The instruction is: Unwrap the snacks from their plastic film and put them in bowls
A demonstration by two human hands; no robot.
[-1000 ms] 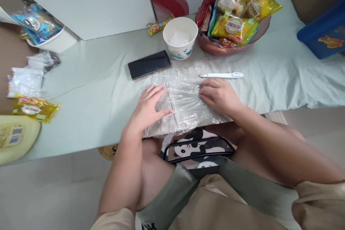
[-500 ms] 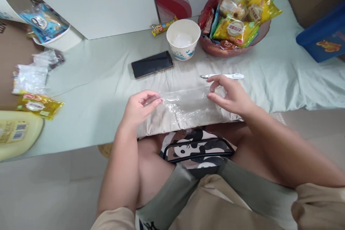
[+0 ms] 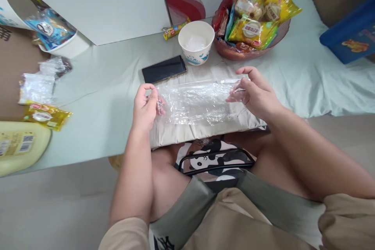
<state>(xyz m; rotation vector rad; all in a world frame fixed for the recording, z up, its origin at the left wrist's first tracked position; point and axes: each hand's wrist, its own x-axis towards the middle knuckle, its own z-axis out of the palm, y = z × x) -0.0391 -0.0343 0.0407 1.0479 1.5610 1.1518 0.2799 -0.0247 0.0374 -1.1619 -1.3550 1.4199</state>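
Note:
A clear plastic bag (image 3: 196, 101) is stretched flat between my two hands, just above the near edge of the cloth-covered table. My left hand (image 3: 146, 105) pinches its left end between thumb and fingers. At the other end, my right hand (image 3: 253, 91) grips the plastic, with some fingers showing through the film. Behind the bag lies a black phone (image 3: 164, 69). Beside the phone stands a white paper cup (image 3: 196, 45) with crumpled clear plastic inside. The white knife seen earlier is hidden behind the bag and right hand.
A pink bowl (image 3: 249, 54) of packaged snacks stands at the back right, near a blue container (image 3: 348, 33). Large boxes line the back. On the left are a yellow snack packet (image 3: 47, 116), clear wrappers (image 3: 38, 88) and a pale yellow bottle (image 3: 23, 144).
Both hands have moved up and lifted the bag, spreading it taut. My right hand, apart from the bag's top edge before, now has hold of its right end. The knife is covered.

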